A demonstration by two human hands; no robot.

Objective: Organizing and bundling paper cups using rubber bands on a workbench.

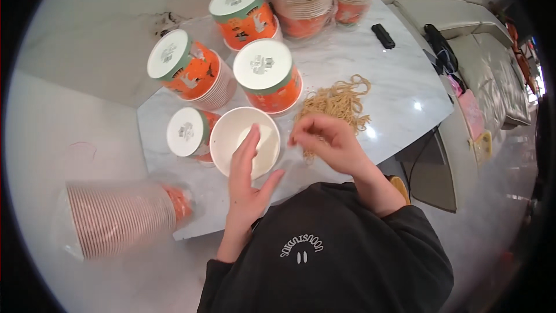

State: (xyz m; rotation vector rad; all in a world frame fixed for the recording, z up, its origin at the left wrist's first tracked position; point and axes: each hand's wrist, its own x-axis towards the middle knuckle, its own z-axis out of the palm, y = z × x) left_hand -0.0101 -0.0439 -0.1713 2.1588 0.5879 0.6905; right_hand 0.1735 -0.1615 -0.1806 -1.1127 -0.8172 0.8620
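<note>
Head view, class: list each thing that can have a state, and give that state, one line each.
Open white bowl: upright, uncovered, no noodles visible inside.
Lidded orange bowls: four, closed with white lids.
Noodle pile: loose on the table.
Left hand: fingers over the open bowl.
Right hand: pinching noodles.
Sleeve of stacked cups: lying sideways.

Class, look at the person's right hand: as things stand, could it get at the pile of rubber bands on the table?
Probably yes. The right hand hovers at the near edge of the pile of rubber bands, with only bare marble table around it. The open white cup lies to its left, under the left hand, out of the way.
</note>
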